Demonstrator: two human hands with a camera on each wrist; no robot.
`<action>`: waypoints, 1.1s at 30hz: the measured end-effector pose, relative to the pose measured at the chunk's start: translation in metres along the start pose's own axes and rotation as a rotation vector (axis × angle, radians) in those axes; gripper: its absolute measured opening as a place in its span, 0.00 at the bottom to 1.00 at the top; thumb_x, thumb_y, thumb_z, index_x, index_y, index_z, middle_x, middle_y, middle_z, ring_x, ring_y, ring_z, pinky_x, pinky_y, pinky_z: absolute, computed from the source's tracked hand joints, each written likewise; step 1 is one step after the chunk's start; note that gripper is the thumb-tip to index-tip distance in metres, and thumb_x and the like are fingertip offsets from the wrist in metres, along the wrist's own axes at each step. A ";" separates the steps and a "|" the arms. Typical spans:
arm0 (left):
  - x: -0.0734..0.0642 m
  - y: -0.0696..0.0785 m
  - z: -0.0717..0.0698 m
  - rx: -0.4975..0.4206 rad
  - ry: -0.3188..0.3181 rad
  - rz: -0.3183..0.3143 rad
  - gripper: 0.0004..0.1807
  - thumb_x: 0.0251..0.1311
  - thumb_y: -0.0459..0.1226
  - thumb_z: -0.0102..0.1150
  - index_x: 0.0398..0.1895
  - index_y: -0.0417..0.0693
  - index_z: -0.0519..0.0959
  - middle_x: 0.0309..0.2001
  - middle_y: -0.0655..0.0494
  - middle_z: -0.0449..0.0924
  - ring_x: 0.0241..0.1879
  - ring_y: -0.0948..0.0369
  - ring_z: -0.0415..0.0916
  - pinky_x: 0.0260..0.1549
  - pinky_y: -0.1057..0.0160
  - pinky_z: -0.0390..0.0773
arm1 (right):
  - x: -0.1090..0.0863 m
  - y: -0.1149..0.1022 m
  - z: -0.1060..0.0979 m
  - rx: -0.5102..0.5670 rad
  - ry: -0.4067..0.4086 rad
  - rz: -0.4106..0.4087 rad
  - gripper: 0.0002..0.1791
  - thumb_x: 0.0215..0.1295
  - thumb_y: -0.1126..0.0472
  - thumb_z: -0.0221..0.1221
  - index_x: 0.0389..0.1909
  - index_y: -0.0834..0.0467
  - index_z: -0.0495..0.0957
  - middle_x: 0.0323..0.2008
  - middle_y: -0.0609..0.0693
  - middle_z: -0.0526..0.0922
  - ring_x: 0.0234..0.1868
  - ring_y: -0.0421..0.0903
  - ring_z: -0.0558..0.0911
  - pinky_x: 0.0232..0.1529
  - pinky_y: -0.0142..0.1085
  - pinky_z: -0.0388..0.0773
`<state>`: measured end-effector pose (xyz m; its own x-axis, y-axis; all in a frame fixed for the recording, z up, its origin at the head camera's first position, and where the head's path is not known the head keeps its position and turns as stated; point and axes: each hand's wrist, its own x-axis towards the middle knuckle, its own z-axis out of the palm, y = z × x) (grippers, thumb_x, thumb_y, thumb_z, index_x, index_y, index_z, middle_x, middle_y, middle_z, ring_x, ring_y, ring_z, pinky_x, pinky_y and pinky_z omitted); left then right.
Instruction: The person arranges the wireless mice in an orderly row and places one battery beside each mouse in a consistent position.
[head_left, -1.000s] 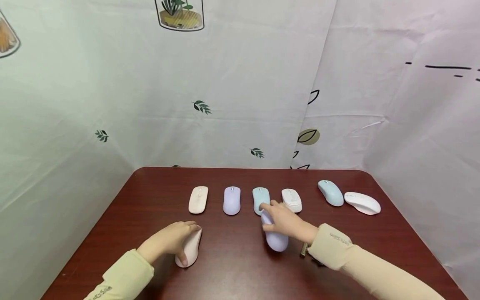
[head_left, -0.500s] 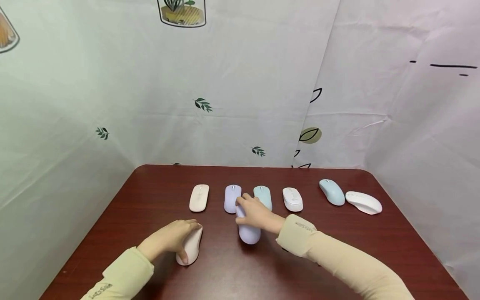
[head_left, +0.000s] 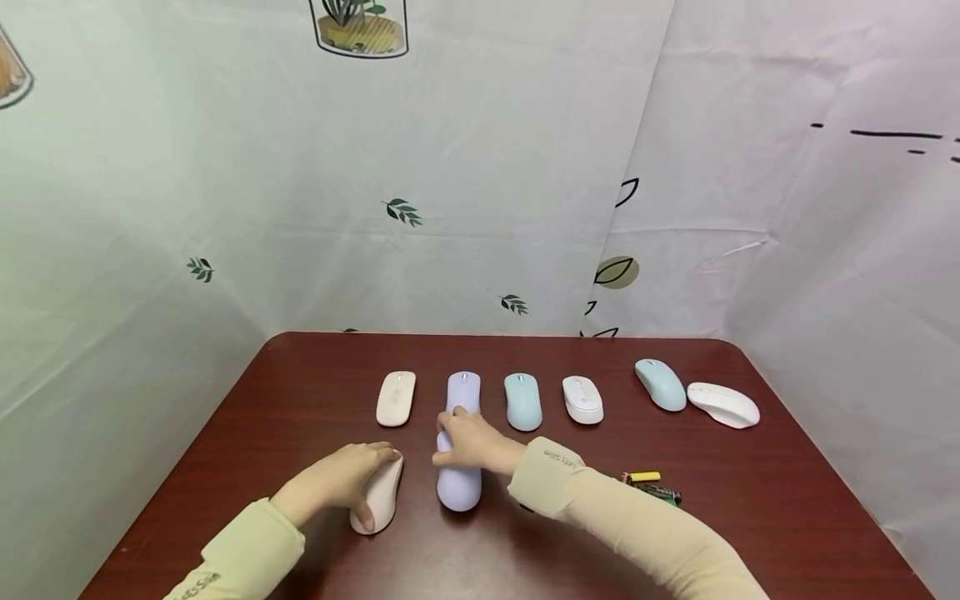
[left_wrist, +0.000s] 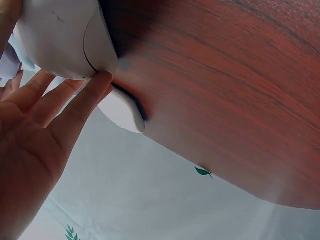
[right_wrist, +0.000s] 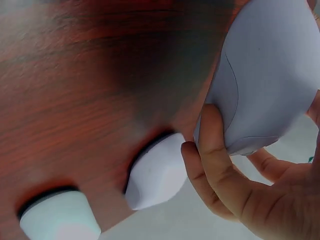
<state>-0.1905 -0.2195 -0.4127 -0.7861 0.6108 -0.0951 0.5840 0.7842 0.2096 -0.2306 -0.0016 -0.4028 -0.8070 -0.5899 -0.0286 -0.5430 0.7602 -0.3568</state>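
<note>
My left hand (head_left: pixel 341 483) grips a pale pinkish-white computer mouse (head_left: pixel 384 497) by its sides near the front left of the table. Its fingertips press along the front edge of that mouse in the left wrist view. With my right hand (head_left: pixel 476 442) I hold a lavender mouse (head_left: pixel 459 487) by its front end; the fingers cover that end in the head view. Directly behind it lies a second lavender mouse (head_left: pixel 463 388), partly hidden by the right fingers. The right wrist view shows the held mouse's smooth back close over the dark red tabletop (right_wrist: pixel 65 100).
Along the back lie a cream mouse (head_left: pixel 395 398), a light blue one (head_left: pixel 522 402) and a white one (head_left: pixel 582 400). Farther right are another blue mouse (head_left: pixel 661 384) and a curved white mouse (head_left: pixel 723 405). A yellow battery (head_left: pixel 645 477) and dark-and-green batteries (head_left: pixel 660 493) lie beyond the right sleeve.
My right hand has carried the lavender mouse leftward, from in front of the blue mouse to in front of the other lavender one, uncovering the batteries. The left hand has stayed put.
</note>
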 end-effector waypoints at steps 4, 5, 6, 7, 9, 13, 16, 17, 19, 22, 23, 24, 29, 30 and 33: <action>0.000 0.000 0.000 0.000 0.007 0.012 0.48 0.14 0.46 0.82 0.49 0.36 0.75 0.48 0.47 0.78 0.45 0.49 0.78 0.45 0.50 0.76 | 0.000 -0.003 0.005 0.000 -0.014 0.014 0.17 0.49 0.54 0.66 0.36 0.57 0.73 0.34 0.51 0.75 0.31 0.44 0.72 0.37 0.34 0.70; 0.001 0.000 0.001 0.000 0.009 0.017 0.48 0.14 0.46 0.82 0.49 0.36 0.75 0.48 0.48 0.78 0.45 0.50 0.78 0.44 0.51 0.76 | 0.000 -0.003 0.007 -0.006 -0.012 0.012 0.17 0.48 0.54 0.66 0.36 0.57 0.74 0.34 0.51 0.75 0.31 0.44 0.73 0.36 0.34 0.70; 0.001 0.000 0.001 -0.001 0.010 0.022 0.48 0.14 0.46 0.82 0.49 0.36 0.75 0.47 0.48 0.78 0.44 0.50 0.78 0.44 0.52 0.76 | -0.001 -0.003 0.008 -0.015 -0.012 0.010 0.17 0.48 0.54 0.66 0.36 0.57 0.74 0.33 0.51 0.75 0.31 0.45 0.73 0.35 0.34 0.70; 0.001 0.000 0.001 -0.001 0.011 0.027 0.48 0.14 0.47 0.82 0.49 0.36 0.76 0.47 0.49 0.78 0.44 0.51 0.78 0.44 0.53 0.76 | -0.002 -0.002 0.010 -0.027 -0.012 0.008 0.17 0.48 0.54 0.66 0.36 0.57 0.74 0.33 0.51 0.76 0.31 0.45 0.74 0.36 0.34 0.70; 0.001 0.000 0.002 0.001 0.014 0.032 0.48 0.14 0.47 0.82 0.49 0.37 0.76 0.46 0.50 0.78 0.44 0.51 0.78 0.43 0.54 0.77 | -0.004 -0.002 0.014 -0.050 -0.010 0.003 0.19 0.47 0.53 0.67 0.37 0.58 0.75 0.33 0.51 0.76 0.32 0.45 0.75 0.37 0.35 0.72; 0.001 -0.001 0.001 0.008 0.016 0.027 0.48 0.13 0.47 0.82 0.48 0.37 0.76 0.46 0.50 0.78 0.44 0.52 0.78 0.43 0.54 0.77 | -0.004 -0.001 0.019 -0.054 -0.035 0.017 0.23 0.47 0.53 0.67 0.44 0.59 0.76 0.37 0.51 0.78 0.38 0.47 0.77 0.44 0.37 0.71; 0.000 -0.001 0.000 0.006 0.015 0.018 0.48 0.13 0.47 0.82 0.48 0.37 0.76 0.46 0.50 0.78 0.44 0.51 0.78 0.44 0.53 0.76 | -0.003 -0.002 0.020 -0.042 -0.059 0.038 0.28 0.48 0.52 0.67 0.50 0.59 0.75 0.42 0.53 0.78 0.42 0.49 0.77 0.47 0.38 0.72; 0.000 -0.001 -0.001 0.004 0.015 0.015 0.48 0.13 0.47 0.82 0.48 0.37 0.76 0.47 0.50 0.78 0.44 0.51 0.78 0.44 0.53 0.76 | -0.003 -0.002 0.020 -0.044 -0.062 0.041 0.29 0.48 0.52 0.67 0.52 0.59 0.75 0.43 0.53 0.78 0.43 0.49 0.78 0.47 0.38 0.72; -0.001 0.000 0.000 -0.002 0.014 0.013 0.48 0.13 0.47 0.82 0.48 0.37 0.76 0.47 0.50 0.78 0.44 0.51 0.78 0.44 0.53 0.76 | -0.003 -0.003 0.020 -0.048 -0.066 0.049 0.30 0.49 0.52 0.67 0.53 0.59 0.75 0.44 0.53 0.79 0.43 0.50 0.78 0.48 0.38 0.72; -0.001 0.000 0.000 -0.003 0.015 0.016 0.48 0.13 0.47 0.82 0.48 0.37 0.76 0.47 0.49 0.78 0.44 0.51 0.78 0.44 0.53 0.76 | -0.002 -0.004 0.021 -0.065 -0.075 0.068 0.29 0.49 0.50 0.67 0.52 0.58 0.76 0.43 0.54 0.78 0.42 0.52 0.78 0.43 0.39 0.74; -0.001 0.000 0.000 -0.003 0.015 0.018 0.48 0.14 0.47 0.82 0.48 0.37 0.75 0.47 0.49 0.78 0.44 0.51 0.78 0.44 0.53 0.76 | -0.002 -0.005 0.021 -0.072 -0.078 0.081 0.29 0.50 0.49 0.67 0.52 0.57 0.76 0.43 0.54 0.78 0.42 0.53 0.78 0.41 0.38 0.75; -0.001 0.000 0.000 -0.002 0.016 0.019 0.48 0.14 0.47 0.82 0.48 0.37 0.75 0.47 0.49 0.78 0.44 0.51 0.78 0.44 0.53 0.76 | -0.002 -0.005 0.022 -0.080 -0.083 0.094 0.29 0.50 0.49 0.67 0.52 0.57 0.75 0.43 0.55 0.77 0.42 0.55 0.78 0.39 0.39 0.75; 0.000 -0.001 -0.001 -0.012 0.009 -0.001 0.47 0.13 0.46 0.82 0.48 0.36 0.75 0.47 0.48 0.78 0.43 0.51 0.78 0.44 0.52 0.76 | 0.000 -0.007 0.023 -0.118 -0.104 0.137 0.29 0.51 0.46 0.67 0.51 0.57 0.75 0.43 0.56 0.77 0.42 0.58 0.78 0.35 0.40 0.77; 0.001 -0.001 -0.001 -0.019 0.006 -0.011 0.47 0.13 0.45 0.82 0.48 0.36 0.75 0.47 0.48 0.78 0.43 0.51 0.78 0.44 0.52 0.76 | 0.000 -0.008 0.023 -0.125 -0.106 0.141 0.28 0.51 0.45 0.67 0.49 0.56 0.75 0.43 0.56 0.77 0.42 0.57 0.79 0.36 0.40 0.78; 0.002 0.000 -0.001 -0.039 -0.007 -0.028 0.47 0.14 0.44 0.83 0.48 0.36 0.75 0.46 0.48 0.77 0.42 0.50 0.78 0.43 0.52 0.77 | 0.001 -0.008 0.023 -0.132 -0.115 0.160 0.27 0.51 0.43 0.66 0.45 0.56 0.76 0.42 0.56 0.77 0.41 0.57 0.79 0.36 0.40 0.78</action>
<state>-0.1916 -0.2183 -0.4120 -0.8005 0.5895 -0.1086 0.5532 0.7963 0.2447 -0.2213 -0.0145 -0.4211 -0.8576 -0.4801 -0.1842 -0.4417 0.8712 -0.2142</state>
